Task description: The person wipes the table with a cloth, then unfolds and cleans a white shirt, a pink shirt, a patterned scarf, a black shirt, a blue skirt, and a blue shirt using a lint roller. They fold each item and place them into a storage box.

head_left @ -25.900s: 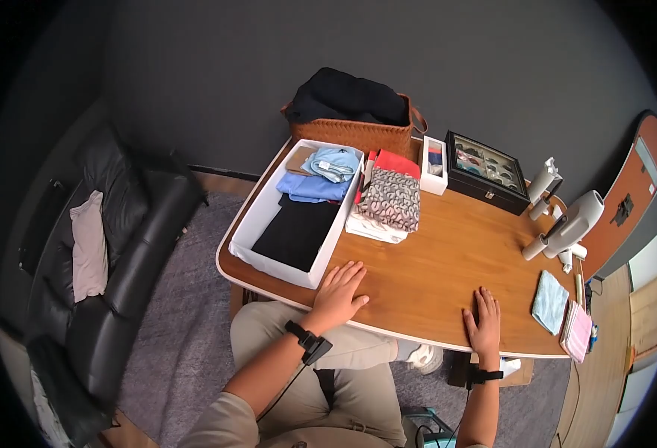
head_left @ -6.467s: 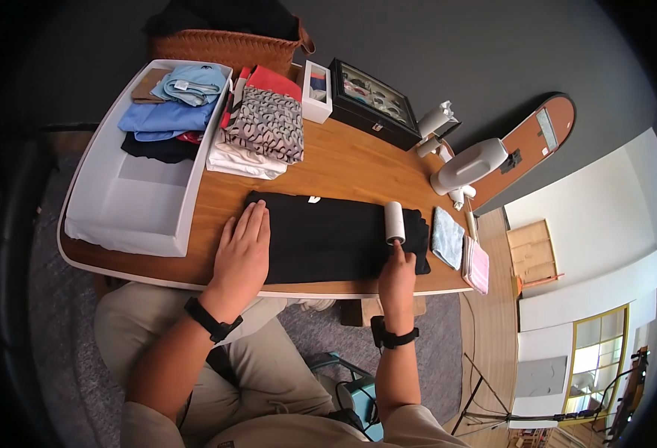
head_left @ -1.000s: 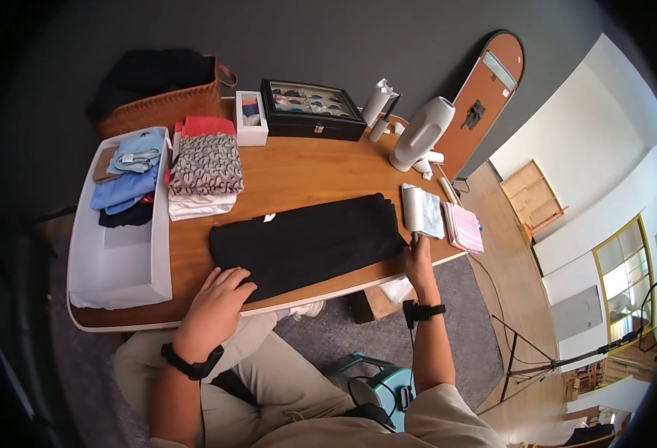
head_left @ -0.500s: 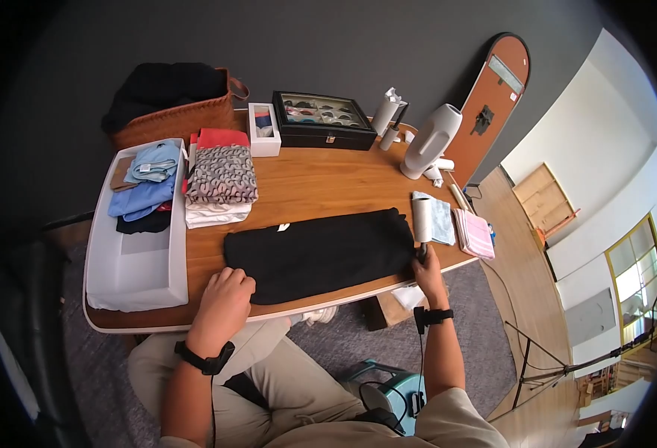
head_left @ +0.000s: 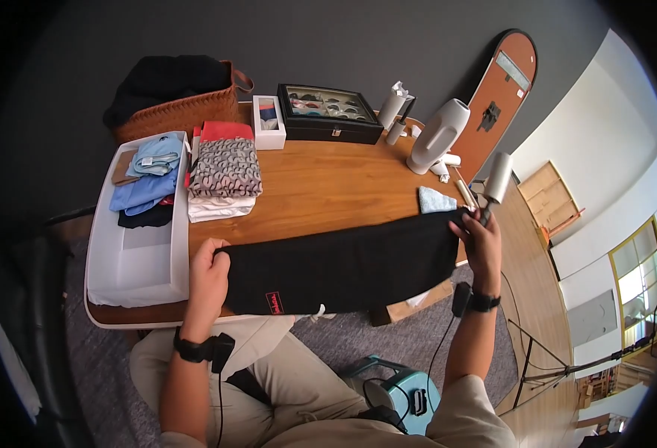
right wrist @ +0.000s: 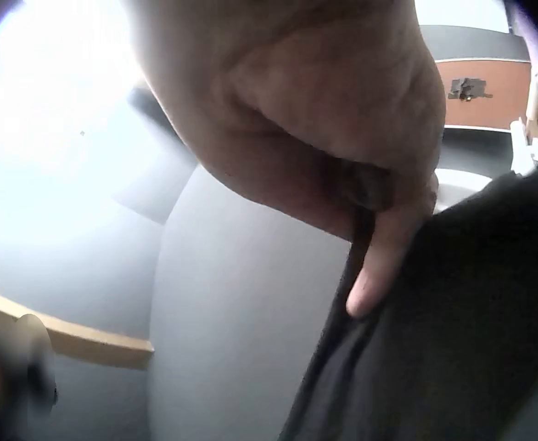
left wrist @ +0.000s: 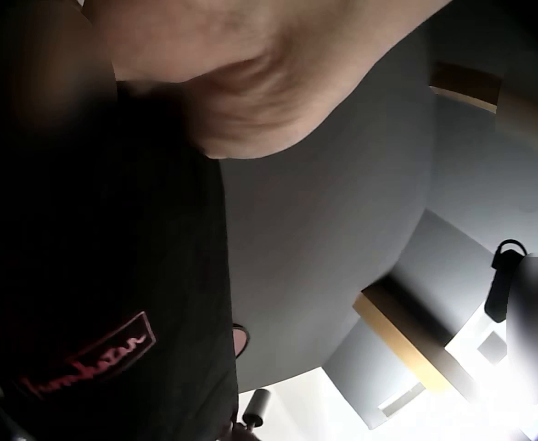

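Note:
Black folded cloth (head_left: 343, 265) hangs stretched between both hands over the table's front edge, a red-lettered patch near its lower left. The left hand (head_left: 207, 280) pinches its upper left corner; in the left wrist view the patch (left wrist: 113, 354) shows below that hand (left wrist: 241, 83). At the cloth's right end the right hand (head_left: 484, 250) grips the cloth and also the dark handle of a lint roller (head_left: 499, 179), whose white roll points up. The right wrist view shows a finger of the right hand (right wrist: 333, 119) lying against the black cloth (right wrist: 462, 312).
On the table (head_left: 313, 179) stand a white bin (head_left: 138, 291) of clothes at left, a folded stack (head_left: 226, 168), a glass-lidded case (head_left: 328, 131), a white box (head_left: 268, 134) and a grey-white appliance (head_left: 439, 134). A basket (head_left: 179, 119) is behind; a blue cloth (head_left: 437, 200) lies at right.
The black cloth, flat on the table before, is now lifted and turned, showing its patch. Both hands have risen holding its ends, and the lint roller has moved up and right with the right hand.

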`<state>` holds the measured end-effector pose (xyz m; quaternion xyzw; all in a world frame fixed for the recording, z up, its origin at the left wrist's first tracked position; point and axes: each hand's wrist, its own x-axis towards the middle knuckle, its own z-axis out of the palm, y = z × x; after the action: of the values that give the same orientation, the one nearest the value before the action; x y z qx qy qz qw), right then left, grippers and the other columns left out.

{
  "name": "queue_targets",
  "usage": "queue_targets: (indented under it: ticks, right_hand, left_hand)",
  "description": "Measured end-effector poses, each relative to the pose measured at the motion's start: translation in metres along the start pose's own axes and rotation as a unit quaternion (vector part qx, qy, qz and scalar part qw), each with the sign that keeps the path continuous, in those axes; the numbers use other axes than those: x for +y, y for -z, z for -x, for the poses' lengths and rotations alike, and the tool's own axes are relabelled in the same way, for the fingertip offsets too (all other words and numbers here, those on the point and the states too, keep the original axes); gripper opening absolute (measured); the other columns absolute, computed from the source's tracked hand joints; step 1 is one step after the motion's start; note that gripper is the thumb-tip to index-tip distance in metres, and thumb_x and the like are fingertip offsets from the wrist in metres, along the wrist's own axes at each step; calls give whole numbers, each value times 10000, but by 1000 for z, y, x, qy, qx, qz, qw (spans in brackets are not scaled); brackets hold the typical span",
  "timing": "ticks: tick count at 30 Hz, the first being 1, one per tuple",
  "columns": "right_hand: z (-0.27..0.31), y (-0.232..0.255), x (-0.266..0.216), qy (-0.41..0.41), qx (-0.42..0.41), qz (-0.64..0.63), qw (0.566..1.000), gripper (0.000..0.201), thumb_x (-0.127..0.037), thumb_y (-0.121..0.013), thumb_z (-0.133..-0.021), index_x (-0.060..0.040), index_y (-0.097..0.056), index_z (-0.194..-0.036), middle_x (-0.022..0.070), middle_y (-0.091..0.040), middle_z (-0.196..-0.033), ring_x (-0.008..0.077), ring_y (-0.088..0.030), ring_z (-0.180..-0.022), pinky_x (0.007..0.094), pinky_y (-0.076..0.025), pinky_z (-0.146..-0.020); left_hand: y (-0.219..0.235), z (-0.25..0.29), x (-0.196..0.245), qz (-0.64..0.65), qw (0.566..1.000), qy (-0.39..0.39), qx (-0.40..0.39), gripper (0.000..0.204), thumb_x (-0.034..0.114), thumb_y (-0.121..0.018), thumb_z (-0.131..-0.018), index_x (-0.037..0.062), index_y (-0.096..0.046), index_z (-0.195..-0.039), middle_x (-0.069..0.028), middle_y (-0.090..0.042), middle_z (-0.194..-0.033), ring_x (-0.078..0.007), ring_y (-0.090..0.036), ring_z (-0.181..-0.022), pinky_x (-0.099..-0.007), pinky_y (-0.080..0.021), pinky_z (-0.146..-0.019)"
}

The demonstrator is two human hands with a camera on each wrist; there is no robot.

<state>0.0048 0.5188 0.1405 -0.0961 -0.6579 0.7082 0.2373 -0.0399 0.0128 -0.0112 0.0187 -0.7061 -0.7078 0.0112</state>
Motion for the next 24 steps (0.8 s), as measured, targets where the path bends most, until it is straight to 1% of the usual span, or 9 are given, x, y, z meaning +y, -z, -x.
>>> queue_targets:
  ticks: [4, 6, 8, 12, 16, 18, 20, 22, 24]
  right_hand:
    - [-27, -33, 33, 20, -58, 52, 997, 192, 14, -638, -1046, -12, -555, -1217, 111, -650, -1225, 235, -707, -1138, 432, -627, -1046]
    - [-27, -32, 64, 23, -73, 103, 992, 228, -25, -655, -1056, -5, -581, -1271, 81, -672, -1176, 221, -717, -1150, 383, -632, -997]
    - [4, -48, 79, 24, -78, 118, 990, 196, -92, -698, -1064, -14, -601, -1216, 50, -687, -970, 142, -722, -848, 303, -630, -765]
    - [77, -86, 92, -5, -123, 311, 942, 248, -127, -699, -1082, -20, -568, -1264, 5, -598, -771, 77, -604, -651, 252, -453, -541]
    - [133, -125, 107, 102, -153, 344, 921, 367, -132, -688, -1088, 2, -541, -1397, 48, -635, -917, 121, -597, -774, 281, -498, -681]
    - [155, -149, 90, 29, -173, 351, 920, 401, -66, -652, -1076, 9, -513, -1445, 144, -672, -1104, 220, -659, -952, 365, -543, -788]
    - [163, -164, 111, 265, -209, 371, 865, 453, 17, -642, -1023, 26, -503, -1454, 219, -639, -1175, 347, -682, -977, 441, -565, -807]
    - [181, -176, 112, 206, -288, 389, 850, 540, 55, -630, -970, 69, -471, -1486, 289, -548, -1185, 448, -649, -1011, 489, -574, -848]
    - [193, -188, 120, 215, -327, 395, 831, 662, 68, -636, -941, 76, -423, -1569, 276, -534, -1177, 447, -648, -937, 496, -587, -821]
  left_hand:
    - [-12, -10, -24, -162, 969, -154, 108, 279, -29, -548, -1010, -35, -604, -1284, -175, -672, -1180, -285, -678, -1102, -384, -540, -973]
    - [-18, 7, 3, -318, 902, -271, 111, 413, -54, -563, -986, -57, -541, -1398, -287, -572, -1417, -454, -559, -1361, -489, -459, -1162]
    - [-19, 22, 26, -322, 906, -265, 81, 387, -45, -571, -983, -56, -596, -1370, -255, -552, -1452, -440, -517, -1399, -482, -425, -1199]
    - [-12, 29, 24, -396, 881, -256, -34, 389, -15, -652, -968, -72, -612, -1351, -224, -557, -1507, -423, -518, -1425, -488, -439, -1192]
    - [-3, 24, 19, -426, 873, -224, -73, 482, 102, -725, -973, -81, -606, -1403, -230, -534, -1562, -419, -506, -1449, -491, -434, -1204]
    - [-2, 21, 18, -432, 872, -213, -93, 525, 158, -744, -980, -90, -599, -1419, -238, -520, -1579, -414, -498, -1460, -500, -428, -1209]
    - [-2, 20, 18, -457, 843, -260, -117, 629, 266, -756, -987, -83, -569, -1476, -223, -472, -1648, -395, -451, -1521, -500, -399, -1234]
    - [-7, 23, 16, -469, 838, -251, -122, 677, 294, -756, -993, -92, -534, -1503, -240, -449, -1664, -404, -420, -1546, -502, -375, -1252]
    - [-11, 26, 6, -481, 833, -241, -128, 725, 321, -756, -998, -100, -499, -1530, -257, -425, -1679, -413, -389, -1570, -505, -351, -1269]
